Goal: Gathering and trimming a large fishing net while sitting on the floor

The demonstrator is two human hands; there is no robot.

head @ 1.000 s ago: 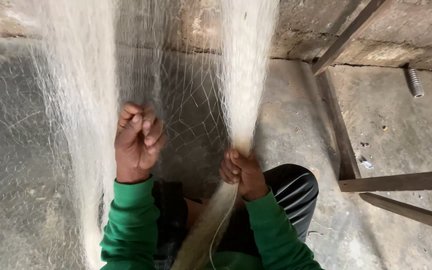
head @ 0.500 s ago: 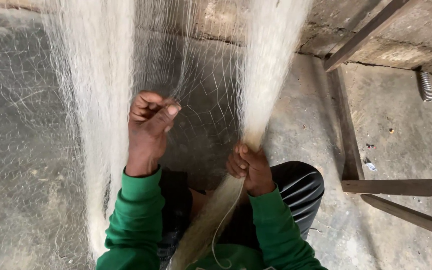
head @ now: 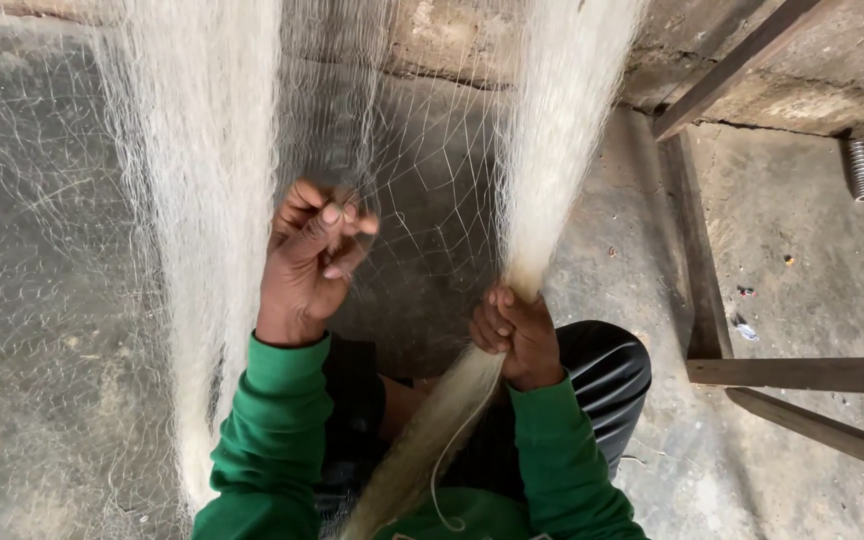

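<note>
Pinching a few threads of the open mesh, the left hand has risen higher than a second ago, its fingertips bunched together on the fine white net. The right hand has stayed put, fist closed around the gathered bundle, which runs down to the lap. More mesh now stretches between them, above the concrete floor and wooden frame.

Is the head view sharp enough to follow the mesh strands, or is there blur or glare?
Head view: soft, even light, no glare; left hand and right hand are sharp; net strands show over dark floor, but gathered bunches wash out pale.
</note>
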